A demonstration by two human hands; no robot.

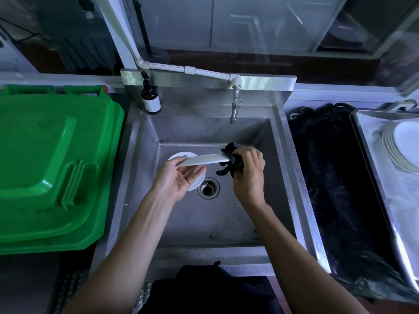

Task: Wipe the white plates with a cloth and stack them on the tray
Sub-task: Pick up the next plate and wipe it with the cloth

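I see my left hand holding a white plate on its edge over the steel sink. My right hand grips a dark cloth wrapped on the plate's right rim. Another plate lies below. Far right, stacked plates sit on the tray.

A steel sink sat in the middle, with its round drain in the basin floor and a tap hanging over its back wall from a white pipe. On the sink's back left corner stood a dark pump bottle with a pale label, and just left of the sink lay a green bin lid. Along the sink's right side lay a heap of black material, and glass panes rose behind it.
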